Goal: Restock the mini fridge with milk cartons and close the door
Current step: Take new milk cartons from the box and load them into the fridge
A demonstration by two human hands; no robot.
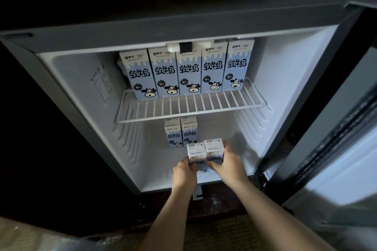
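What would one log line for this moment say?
stage: loading lower compartment | left hand: grips left milk carton | right hand: grips right milk carton | wire shelf: five cartons in front | door: open

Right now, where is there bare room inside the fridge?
Free: floor left and right of the back pair; wire shelf front strip. Crowded: row of five at shelf back; mid-floor, where left hand and right hand grip two cartons.

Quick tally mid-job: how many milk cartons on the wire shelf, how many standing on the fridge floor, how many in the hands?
Front-row cartons on the wire shelf: 5
Back cartons on the fridge floor: 2
Held cartons, one in the left hand, one in the right hand: 2
Total: 9 in plain view; more may hide behind.
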